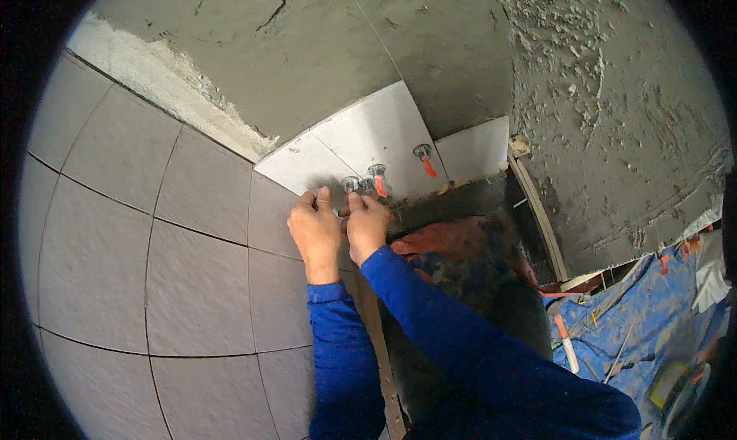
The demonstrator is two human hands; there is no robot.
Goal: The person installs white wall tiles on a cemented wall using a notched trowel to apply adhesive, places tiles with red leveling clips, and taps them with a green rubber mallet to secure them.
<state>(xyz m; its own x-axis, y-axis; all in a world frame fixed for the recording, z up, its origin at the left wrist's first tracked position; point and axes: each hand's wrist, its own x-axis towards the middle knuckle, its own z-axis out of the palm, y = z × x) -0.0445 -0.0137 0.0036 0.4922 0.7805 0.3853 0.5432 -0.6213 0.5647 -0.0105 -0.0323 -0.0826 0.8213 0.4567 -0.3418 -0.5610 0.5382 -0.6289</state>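
Both hands meet at the lower edge of the white wall tiles, close to a small chrome tap. My left hand is closed in a pinch, thumb against fingers; what lies between them is hidden. Beside it, my right hand is curled with its fingertips just below that tap, and its grip is also hidden. To the right, a second chrome tap with a red-orange lever sticks out of the tile. Farther right is another tap with a similar lever.
Large grey tiles cover the left surface. Wet grey mortar lies above the white tiles, and rough mortar spreads at right. A wooden strip edges a dark recess. A blue tarp bears a handled tool.
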